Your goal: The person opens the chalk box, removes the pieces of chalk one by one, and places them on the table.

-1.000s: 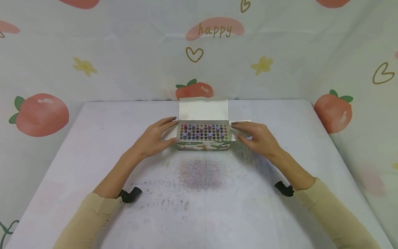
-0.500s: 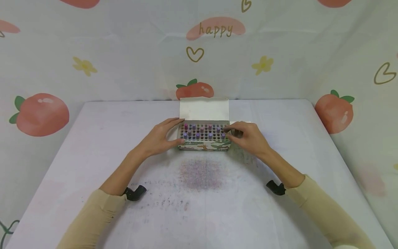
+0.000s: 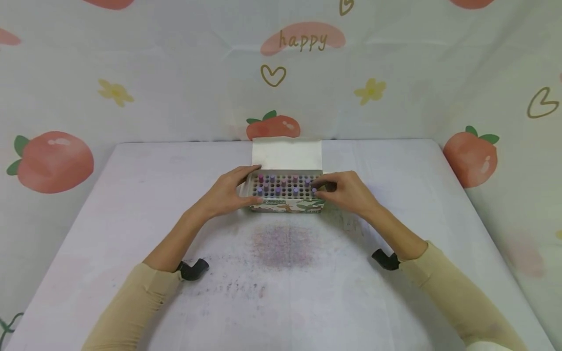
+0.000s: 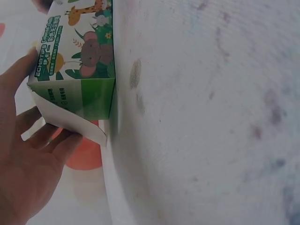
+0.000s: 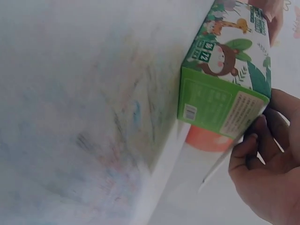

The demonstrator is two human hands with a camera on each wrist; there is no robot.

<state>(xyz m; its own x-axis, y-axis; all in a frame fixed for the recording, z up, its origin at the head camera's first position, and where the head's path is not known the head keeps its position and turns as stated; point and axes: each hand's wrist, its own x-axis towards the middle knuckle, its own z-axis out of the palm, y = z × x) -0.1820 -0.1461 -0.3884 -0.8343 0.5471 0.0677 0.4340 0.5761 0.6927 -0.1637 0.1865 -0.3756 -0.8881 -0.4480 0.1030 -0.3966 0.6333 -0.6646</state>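
Note:
An opened cardboard chalk box (image 3: pixel 287 206) with animal pictures stands on the table, its white lid (image 3: pixel 287 153) raised at the back. Purple and pink chalk sticks (image 3: pixel 278 191) poke up from some holes of its tray. My left hand (image 3: pixel 224 195) holds the box's left end, thumb on the front rim and fingers reaching to the back; in the left wrist view several fingers lie behind a side flap (image 4: pixel 65 119). At the front right corner, my right hand (image 3: pixel 351 195) pinches a purple chalk stick (image 3: pixel 314 190) between thumb and forefinger. The box hides those fingertips in the right wrist view.
The white table (image 3: pixel 290 302) bears coloured smudges, with a darker patch in front of the box. Behind it hangs a patterned white cloth (image 3: pixel 197 87). A black wrist piece (image 3: pixel 193 269) sits below each forearm.
My right hand has moved left from beside the box's right end to the corner chalk stick. My left hand has slid right, farther onto the left end.

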